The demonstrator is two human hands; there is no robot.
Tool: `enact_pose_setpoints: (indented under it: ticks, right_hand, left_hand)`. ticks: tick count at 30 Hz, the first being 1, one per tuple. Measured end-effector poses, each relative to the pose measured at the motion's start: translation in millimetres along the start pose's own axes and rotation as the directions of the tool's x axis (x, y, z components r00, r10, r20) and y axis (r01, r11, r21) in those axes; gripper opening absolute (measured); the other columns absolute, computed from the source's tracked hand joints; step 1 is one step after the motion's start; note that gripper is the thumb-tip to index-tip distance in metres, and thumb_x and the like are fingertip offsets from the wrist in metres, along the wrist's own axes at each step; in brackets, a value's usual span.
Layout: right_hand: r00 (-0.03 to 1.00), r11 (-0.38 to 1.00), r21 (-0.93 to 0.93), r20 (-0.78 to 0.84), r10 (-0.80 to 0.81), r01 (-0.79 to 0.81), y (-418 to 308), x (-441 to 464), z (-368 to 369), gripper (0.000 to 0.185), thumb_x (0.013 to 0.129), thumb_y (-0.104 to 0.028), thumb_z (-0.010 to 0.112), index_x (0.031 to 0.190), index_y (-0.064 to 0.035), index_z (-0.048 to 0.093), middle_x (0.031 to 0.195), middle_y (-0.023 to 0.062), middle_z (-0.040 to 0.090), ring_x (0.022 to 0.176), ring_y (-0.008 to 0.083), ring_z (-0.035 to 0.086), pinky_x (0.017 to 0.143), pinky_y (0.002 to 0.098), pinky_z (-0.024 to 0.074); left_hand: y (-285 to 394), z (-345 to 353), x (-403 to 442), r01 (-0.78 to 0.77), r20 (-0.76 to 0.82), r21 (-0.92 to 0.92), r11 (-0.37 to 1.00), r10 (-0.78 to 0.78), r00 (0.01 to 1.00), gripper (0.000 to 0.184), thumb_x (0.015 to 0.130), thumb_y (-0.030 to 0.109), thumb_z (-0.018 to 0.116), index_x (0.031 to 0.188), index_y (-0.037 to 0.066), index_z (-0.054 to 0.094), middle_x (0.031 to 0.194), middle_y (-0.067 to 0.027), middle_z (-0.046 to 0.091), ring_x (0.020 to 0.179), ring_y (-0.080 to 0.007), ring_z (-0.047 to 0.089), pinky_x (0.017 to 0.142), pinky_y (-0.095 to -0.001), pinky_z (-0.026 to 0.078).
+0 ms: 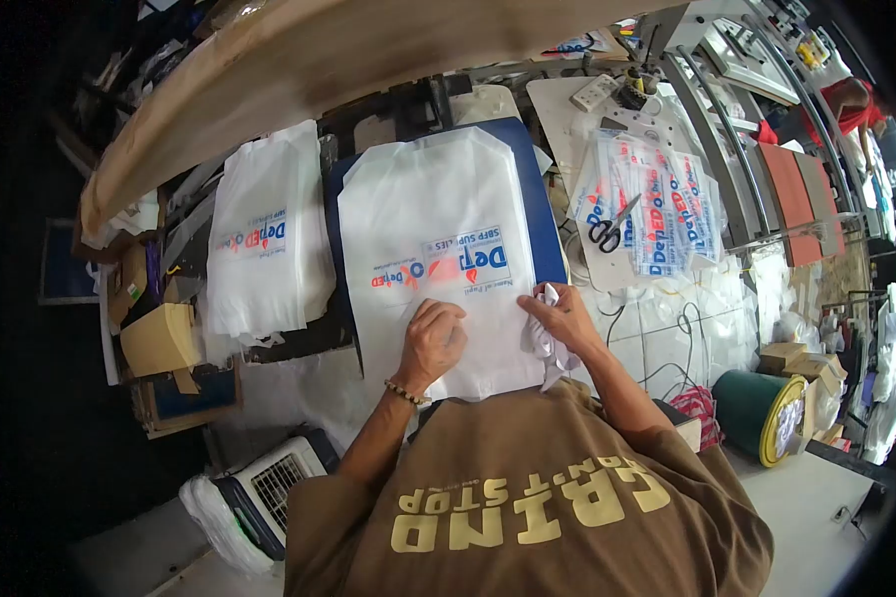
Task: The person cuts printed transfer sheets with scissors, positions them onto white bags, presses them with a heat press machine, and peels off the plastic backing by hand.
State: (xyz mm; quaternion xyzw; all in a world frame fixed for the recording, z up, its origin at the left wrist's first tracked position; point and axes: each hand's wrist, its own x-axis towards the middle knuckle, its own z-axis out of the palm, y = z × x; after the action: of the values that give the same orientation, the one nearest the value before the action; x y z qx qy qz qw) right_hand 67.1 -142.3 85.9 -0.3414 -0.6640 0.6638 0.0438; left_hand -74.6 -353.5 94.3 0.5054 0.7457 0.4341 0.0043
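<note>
A white bag (418,189) with blue and red print lies flat on a dark blue board (543,219) in front of me. Over the bag's lower part, below the print, my left hand (433,338) rests with its fingers curled in; whatever may be inside them is hidden. My right hand (560,320) grips a crumpled white cloth (546,348) at the bag's right edge, thumb on top. The printed patch (465,261) sits just above both hands, with a reddish smear in its middle.
At left lies a stack of similar printed white bags (259,239). Scissors (612,227) rest on printed plastic sheets (657,199) at right, near a power strip (592,93). A wooden beam (299,70) crosses above. A green bin (752,413) stands lower right; a person in red (846,109) is far right.
</note>
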Motion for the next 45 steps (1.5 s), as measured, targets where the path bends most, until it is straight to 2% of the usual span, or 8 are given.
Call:
enact_pose_setpoints:
  ticks: [5,9,13,19,32,35,37,45]
  right_hand:
    - [1.0,0.998,-0.054,0.002,0.011,-0.011,-11.6,-6.6,-0.9,0.024,0.089,-0.023,0.078,0.079,-0.0053,0.066,0.067,-0.005,0.057,0.06,0.0036,0.046,0.052,0.0254,0.0347]
    - [1.0,0.999,-0.029,0.014,0.023,-0.022,-1.1,-3.5,-3.4,0.028,0.088,-0.027,0.078,0.081,-0.0027,0.068,0.067,-0.0009,0.061,0.06,0.0076,0.051,0.055,0.0284,0.0402]
    - [1.0,1.0,0.002,0.025,0.002,-0.002,-3.8,-3.1,-1.5,0.025,0.087,-0.025,0.079,0.086,-0.0022,0.068,0.067,-0.0004,0.061,0.06,0.0078,0.051,0.055,0.0283,0.0406]
    - [0.999,0.998,-0.056,0.01,-0.038,0.039,-8.6,-7.0,-3.7,0.029,0.084,-0.025,0.081,0.094,-0.0022,0.066,0.069,-0.0018,0.057,0.062,0.007,0.048,0.055,0.0277,0.0384]
    - [0.985,0.985,-0.029,-0.036,-0.17,0.169,1.7,-8.2,-1.9,0.044,0.083,-0.019,0.079,0.12,-0.0031,0.061,0.081,0.0049,0.061,0.069,0.0107,0.053,0.061,0.0297,0.0435]
    - [0.972,0.974,-0.011,-0.06,-0.226,0.226,-2.7,-12.6,1.2,0.046,0.083,-0.015,0.077,0.124,-0.0042,0.059,0.09,0.0063,0.062,0.077,0.0123,0.054,0.067,0.03,0.0449]
    - [0.976,0.978,-0.003,-0.059,-0.21,0.21,-4.4,-14.3,3.9,0.046,0.083,-0.014,0.077,0.125,-0.0047,0.059,0.089,0.0064,0.062,0.078,0.0134,0.054,0.068,0.0302,0.0449]
    - [0.987,0.988,-0.023,-0.024,-0.156,0.155,4.6,-11.2,2.7,0.048,0.083,-0.014,0.077,0.127,-0.0069,0.059,0.088,0.0071,0.063,0.067,0.0129,0.049,0.061,0.0314,0.042]
  left_hand:
    - [-9.5,-6.5,3.6,0.026,-0.064,0.049,0.998,-0.023,0.998,0.013,0.075,-0.006,0.066,0.083,0.002,0.059,0.091,-0.0121,0.068,0.085,-0.033,0.064,0.084,-0.0441,0.051]
    - [4.5,-32.9,39.6,0.314,-0.574,0.462,0.83,0.009,0.819,0.027,0.079,0.003,0.076,0.104,0.005,0.065,0.105,-0.0125,0.065,0.1,-0.0346,0.06,0.095,-0.0462,0.045]
    - [10.3,-7.9,44.4,-0.078,-0.037,0.244,0.967,0.09,0.995,0.026,0.077,0.009,0.081,0.1,0.004,0.069,0.107,-0.0112,0.066,0.104,-0.0314,0.061,0.093,-0.0422,0.048]
    - [-13.1,39.6,38.8,-0.059,0.163,0.14,0.988,0.036,0.986,0.028,0.076,0.015,0.082,0.098,0.003,0.069,0.106,-0.0102,0.065,0.102,-0.0297,0.062,0.091,-0.044,0.048]
    - [6.6,36.0,55.8,-0.13,0.126,0.139,0.982,0.112,0.986,0.02,0.078,0.013,0.079,0.093,0.003,0.068,0.104,-0.0088,0.068,0.096,-0.0305,0.063,0.085,-0.0435,0.05]
    - [-1.1,42.8,50.3,-0.095,0.128,0.101,0.99,0.082,0.988,0.011,0.081,0.01,0.076,0.087,0.004,0.069,0.097,-0.0085,0.067,0.093,-0.0304,0.063,0.083,-0.0436,0.049]
    - [-15.6,48.1,47.3,0.236,0.019,-0.016,0.972,-0.236,0.972,0.005,0.083,0.008,0.072,0.084,0.004,0.069,0.09,-0.0089,0.065,0.088,-0.0305,0.062,0.081,-0.0427,0.049]
    - [-32.0,30.6,59.0,0.222,0.006,0.048,0.974,-0.222,0.975,0.011,0.085,0.01,0.074,0.083,0.0,0.071,0.089,-0.0098,0.066,0.084,-0.0262,0.064,0.074,-0.0365,0.051]
